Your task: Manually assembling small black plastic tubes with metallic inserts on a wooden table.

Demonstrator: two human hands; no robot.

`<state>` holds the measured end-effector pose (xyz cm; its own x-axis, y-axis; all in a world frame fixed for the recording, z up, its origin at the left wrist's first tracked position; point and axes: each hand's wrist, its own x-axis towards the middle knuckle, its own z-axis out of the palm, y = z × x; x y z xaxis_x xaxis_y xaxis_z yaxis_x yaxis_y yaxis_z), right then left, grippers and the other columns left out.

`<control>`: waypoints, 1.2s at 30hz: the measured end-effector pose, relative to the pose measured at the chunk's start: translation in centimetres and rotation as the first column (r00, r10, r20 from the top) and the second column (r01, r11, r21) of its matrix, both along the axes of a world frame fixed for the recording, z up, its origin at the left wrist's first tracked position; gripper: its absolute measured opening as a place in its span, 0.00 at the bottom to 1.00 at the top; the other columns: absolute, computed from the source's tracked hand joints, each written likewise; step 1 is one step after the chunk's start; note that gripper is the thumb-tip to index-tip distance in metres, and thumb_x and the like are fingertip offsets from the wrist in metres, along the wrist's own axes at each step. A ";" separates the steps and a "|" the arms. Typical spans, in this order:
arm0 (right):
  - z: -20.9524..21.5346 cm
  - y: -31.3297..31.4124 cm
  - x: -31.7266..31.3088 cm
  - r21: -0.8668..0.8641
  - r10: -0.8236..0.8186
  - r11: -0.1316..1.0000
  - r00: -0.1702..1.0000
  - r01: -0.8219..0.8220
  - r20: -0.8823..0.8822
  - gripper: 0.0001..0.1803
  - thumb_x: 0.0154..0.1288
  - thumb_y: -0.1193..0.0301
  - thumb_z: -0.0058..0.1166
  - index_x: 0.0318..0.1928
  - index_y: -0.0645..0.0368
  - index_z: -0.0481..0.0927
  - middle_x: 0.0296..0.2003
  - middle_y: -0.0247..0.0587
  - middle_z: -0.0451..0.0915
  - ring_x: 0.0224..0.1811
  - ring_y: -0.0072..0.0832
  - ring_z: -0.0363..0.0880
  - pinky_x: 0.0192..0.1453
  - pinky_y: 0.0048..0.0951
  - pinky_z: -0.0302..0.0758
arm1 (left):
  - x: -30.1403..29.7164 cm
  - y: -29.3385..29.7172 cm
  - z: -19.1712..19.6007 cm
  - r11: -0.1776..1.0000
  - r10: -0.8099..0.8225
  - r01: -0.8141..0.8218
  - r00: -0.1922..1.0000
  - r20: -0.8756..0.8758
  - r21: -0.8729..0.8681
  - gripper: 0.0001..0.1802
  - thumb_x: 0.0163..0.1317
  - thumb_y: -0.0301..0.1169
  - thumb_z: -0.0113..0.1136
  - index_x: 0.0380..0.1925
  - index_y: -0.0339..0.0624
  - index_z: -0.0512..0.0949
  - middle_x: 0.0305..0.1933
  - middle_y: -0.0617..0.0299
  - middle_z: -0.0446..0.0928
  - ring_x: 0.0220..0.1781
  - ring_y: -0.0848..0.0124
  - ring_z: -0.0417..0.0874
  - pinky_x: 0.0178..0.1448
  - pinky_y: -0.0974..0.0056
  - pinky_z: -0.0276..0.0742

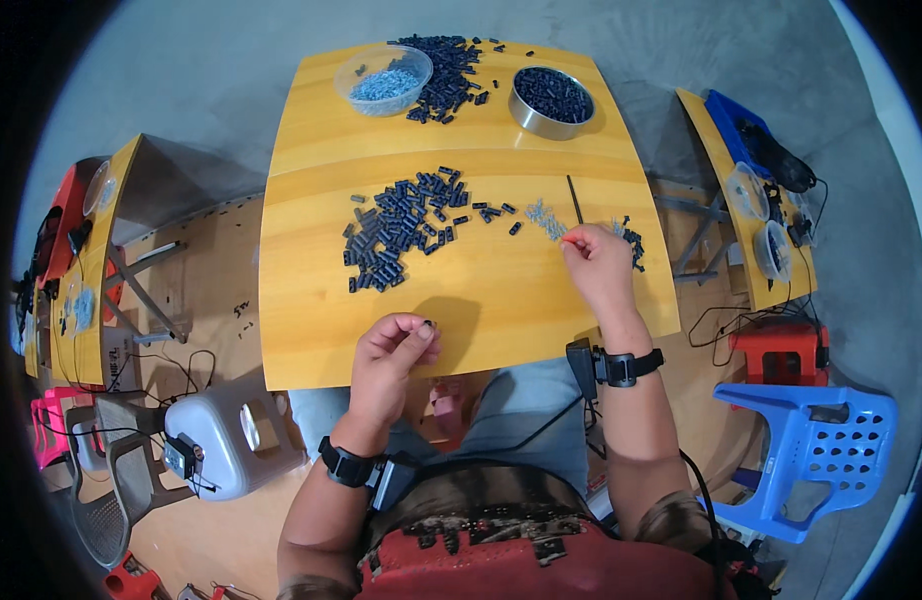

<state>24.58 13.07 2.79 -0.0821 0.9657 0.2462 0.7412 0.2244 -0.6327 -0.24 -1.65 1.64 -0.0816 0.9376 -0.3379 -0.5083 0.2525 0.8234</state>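
Note:
My left hand [393,350] hovers over the near edge of the yellow wooden table [311,330], pinching a small black part [427,324] between thumb and fingertips. My right hand [599,262] rests on the table to the right, fingertips closed on a tiny pale piece from a small cluster of light grey pieces [547,220]. A spread-out heap of small black parts [401,225] lies in the table's middle. A thin dark rod [575,200] lies just beyond my right hand. More black parts [633,243] sit right of that hand.
At the far edge stand a clear plastic bowl of grey pieces [385,80], a loose black pile [447,70] and a metal bowl of black parts [551,98]. A blue plastic chair [821,440] and red stool [781,350] are to the right; a white jug [231,435] sits lower left.

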 end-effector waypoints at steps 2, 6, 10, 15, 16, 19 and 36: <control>-0.3 0.6 -0.1 0.013 0.013 1.000 1.000 -0.013 -0.006 0.04 0.50 0.78 0.58 0.29 0.63 0.79 0.28 0.47 0.78 0.28 0.38 0.78 0.33 0.31 0.74 | -0.3 0.1 -0.2 1.000 -0.014 0.014 0.999 0.029 -0.008 0.05 0.62 0.26 0.57 0.37 0.37 0.75 0.34 0.60 0.79 0.34 0.73 0.79 0.40 0.69 0.77; 0.2 0.9 -1.0 -0.002 0.041 0.999 0.999 -0.041 0.019 0.04 0.51 0.78 0.57 0.29 0.63 0.79 0.28 0.47 0.78 0.28 0.40 0.78 0.33 0.33 0.74 | -0.7 0.4 -0.5 0.998 -0.068 0.069 0.997 0.047 -0.005 0.04 0.64 0.26 0.55 0.36 0.37 0.75 0.35 0.60 0.78 0.33 0.73 0.80 0.36 0.71 0.77; 1.0 2.0 -2.5 0.023 0.060 0.998 0.996 -0.062 0.065 0.04 0.51 0.77 0.57 0.29 0.62 0.79 0.28 0.47 0.77 0.29 0.40 0.78 0.33 0.33 0.74 | -0.9 0.5 -0.4 0.995 -0.095 0.095 0.996 -0.002 -0.015 0.04 0.64 0.25 0.54 0.36 0.37 0.75 0.35 0.59 0.78 0.33 0.73 0.80 0.37 0.70 0.77; 0.1 3.2 -3.7 0.049 0.134 0.989 0.980 -0.142 0.150 0.03 0.51 0.76 0.57 0.28 0.62 0.78 0.28 0.46 0.77 0.32 0.42 0.77 0.36 0.35 0.74 | -1.1 0.5 -0.3 0.994 -0.107 0.108 0.992 0.063 -0.024 0.04 0.64 0.24 0.54 0.37 0.37 0.74 0.36 0.59 0.78 0.34 0.72 0.80 0.38 0.69 0.77; -0.1 3.3 -3.7 0.048 0.136 0.988 0.979 -0.145 0.152 0.03 0.51 0.76 0.57 0.28 0.62 0.78 0.28 0.46 0.77 0.32 0.42 0.77 0.36 0.35 0.74 | -1.1 0.5 -0.3 0.994 -0.104 0.106 0.992 0.065 -0.024 0.04 0.64 0.24 0.54 0.37 0.37 0.74 0.36 0.59 0.78 0.34 0.72 0.80 0.38 0.69 0.77; -0.3 3.0 -4.0 0.058 0.107 0.992 0.985 -0.115 0.134 0.03 0.51 0.76 0.56 0.28 0.61 0.78 0.28 0.46 0.77 0.33 0.43 0.77 0.37 0.37 0.74 | -1.2 0.4 -0.4 0.994 -0.106 0.109 0.991 0.081 -0.031 0.04 0.64 0.24 0.54 0.38 0.37 0.74 0.36 0.58 0.78 0.35 0.72 0.80 0.39 0.69 0.78; 0.8 0.9 -3.5 0.007 0.137 0.990 0.989 -0.137 0.051 0.03 0.50 0.78 0.56 0.29 0.62 0.78 0.27 0.47 0.76 0.29 0.42 0.77 0.33 0.36 0.74 | -1.4 0.4 -0.7 0.991 -0.135 0.134 0.980 0.146 0.018 0.04 0.63 0.24 0.54 0.38 0.39 0.74 0.37 0.58 0.78 0.36 0.71 0.80 0.41 0.69 0.78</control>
